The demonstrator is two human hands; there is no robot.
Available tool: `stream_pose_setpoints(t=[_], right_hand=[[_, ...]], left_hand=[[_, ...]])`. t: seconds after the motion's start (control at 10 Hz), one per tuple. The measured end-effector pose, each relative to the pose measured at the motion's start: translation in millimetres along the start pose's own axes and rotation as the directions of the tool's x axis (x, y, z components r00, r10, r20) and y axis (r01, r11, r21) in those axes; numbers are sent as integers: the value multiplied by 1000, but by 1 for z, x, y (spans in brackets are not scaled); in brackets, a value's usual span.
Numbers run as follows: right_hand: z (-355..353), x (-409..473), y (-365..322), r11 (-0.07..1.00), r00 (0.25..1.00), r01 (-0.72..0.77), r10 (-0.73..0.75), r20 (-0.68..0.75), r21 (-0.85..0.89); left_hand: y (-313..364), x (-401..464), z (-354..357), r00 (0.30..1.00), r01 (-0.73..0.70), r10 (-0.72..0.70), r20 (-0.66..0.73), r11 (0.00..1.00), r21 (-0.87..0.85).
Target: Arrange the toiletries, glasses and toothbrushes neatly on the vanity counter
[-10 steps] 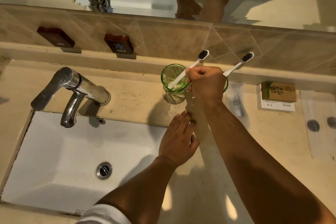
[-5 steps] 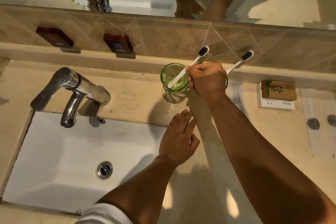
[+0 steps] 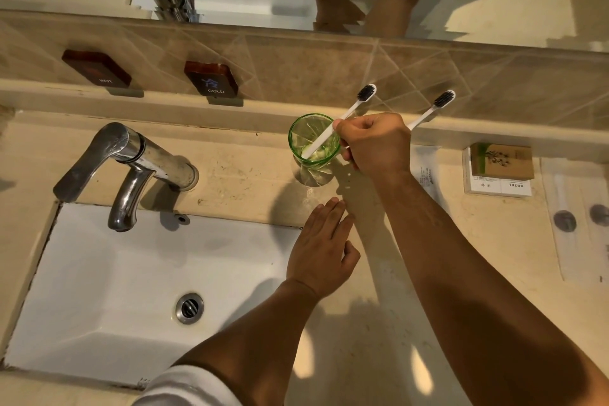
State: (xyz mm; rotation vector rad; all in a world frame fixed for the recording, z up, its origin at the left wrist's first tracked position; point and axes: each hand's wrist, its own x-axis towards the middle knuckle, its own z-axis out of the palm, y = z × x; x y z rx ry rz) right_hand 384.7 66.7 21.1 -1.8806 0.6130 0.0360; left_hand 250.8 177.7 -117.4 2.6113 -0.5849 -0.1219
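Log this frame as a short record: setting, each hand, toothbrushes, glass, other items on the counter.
setting: vanity counter with white sink and chrome tap
right hand: closed around a toothbrush handle beside the glass
left hand: flat on the counter, holding nothing
first toothbrush: leaning in the green glass, bristles up
second toothbrush: bristles up, lower end hidden behind the right hand
other items: brown box on a white box; white tube, partly hidden by the forearm
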Motion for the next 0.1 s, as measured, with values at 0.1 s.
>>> stream_pose_setpoints(t=[0.1], right_hand=[[-2, -9, 3, 999, 993, 53, -52, -106, 5]], left_hand=[[-1, 1, 3, 1000, -8, 8, -29, 1000, 10]])
